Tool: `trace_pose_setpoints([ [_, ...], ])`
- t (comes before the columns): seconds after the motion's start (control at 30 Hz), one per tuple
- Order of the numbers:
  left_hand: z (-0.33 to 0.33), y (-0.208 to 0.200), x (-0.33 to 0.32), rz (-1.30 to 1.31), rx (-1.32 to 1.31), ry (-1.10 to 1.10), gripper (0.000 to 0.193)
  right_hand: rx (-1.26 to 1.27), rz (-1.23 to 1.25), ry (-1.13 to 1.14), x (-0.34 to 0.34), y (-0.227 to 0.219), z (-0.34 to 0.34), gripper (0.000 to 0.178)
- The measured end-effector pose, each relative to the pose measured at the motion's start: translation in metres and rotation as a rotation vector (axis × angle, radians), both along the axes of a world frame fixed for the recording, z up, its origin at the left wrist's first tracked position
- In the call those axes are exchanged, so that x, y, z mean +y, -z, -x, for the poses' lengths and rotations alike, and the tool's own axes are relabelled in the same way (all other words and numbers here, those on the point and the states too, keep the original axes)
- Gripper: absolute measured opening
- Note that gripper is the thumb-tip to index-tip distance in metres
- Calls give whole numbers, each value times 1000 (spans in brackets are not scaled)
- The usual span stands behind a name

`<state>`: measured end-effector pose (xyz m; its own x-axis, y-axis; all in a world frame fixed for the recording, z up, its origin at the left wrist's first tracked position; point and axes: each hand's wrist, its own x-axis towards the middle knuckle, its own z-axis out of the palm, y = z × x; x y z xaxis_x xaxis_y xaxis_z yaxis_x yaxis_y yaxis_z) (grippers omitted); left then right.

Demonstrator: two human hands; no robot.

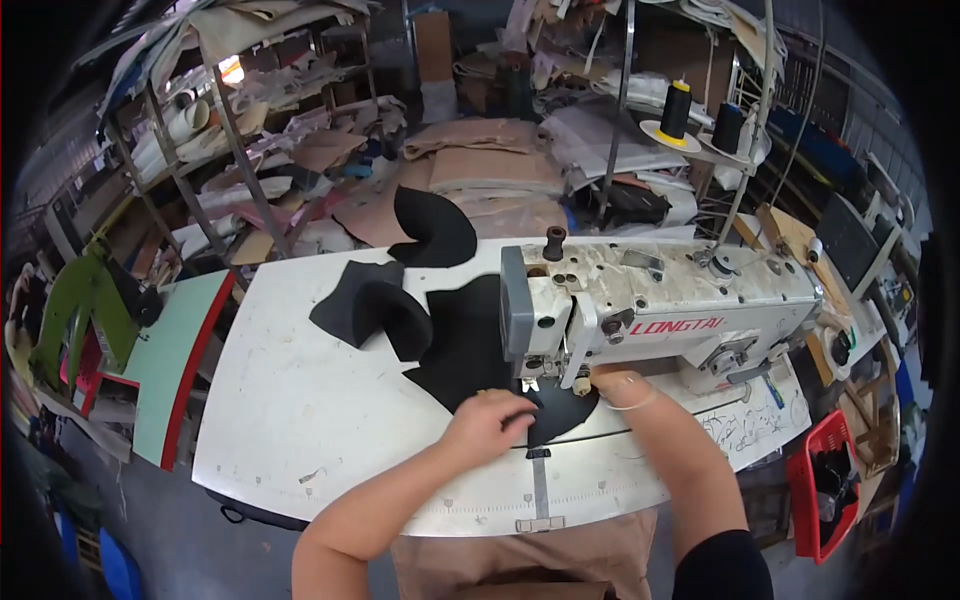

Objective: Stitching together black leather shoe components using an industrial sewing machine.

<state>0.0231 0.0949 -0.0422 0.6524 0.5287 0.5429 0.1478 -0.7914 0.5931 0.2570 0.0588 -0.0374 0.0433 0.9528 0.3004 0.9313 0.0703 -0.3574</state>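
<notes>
Black fabric [460, 345] under the half-curled left hand [487, 428], pinch unclear, with right hand [622, 388] beside it, partly hidden, grip unclear

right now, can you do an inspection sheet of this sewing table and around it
Surface: white table, marked and scuffed.
Job's things: flat black material under the head of the sewing machine.
Clutter: one curled black piece left of the machine, another curled piece at the far edge.
Hands: left hand touches the material; right hand beside the needle area, grip unclear.
Cables: nothing clearly seen.
Surroundings: piled shelves behind, red basket right.
</notes>
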Motion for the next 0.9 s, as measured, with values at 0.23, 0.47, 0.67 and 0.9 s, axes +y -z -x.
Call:
trace_pose_setpoints([
  [0.23,13,-14,10,517,50,-139,19,-167,-72,-537,-51,-25,19,27],
  [0.47,12,-16,8,498,7,-155,20,-414,-174,-596,-44,-16,43,13],
  [0.67,15,-23,-2,-127,219,136,18,-185,-230,-490,-54,-11,35,16],
  [0.9,15,-18,-6,-231,318,106,19,-333,-310,-488,-52,-3,40,11],
])
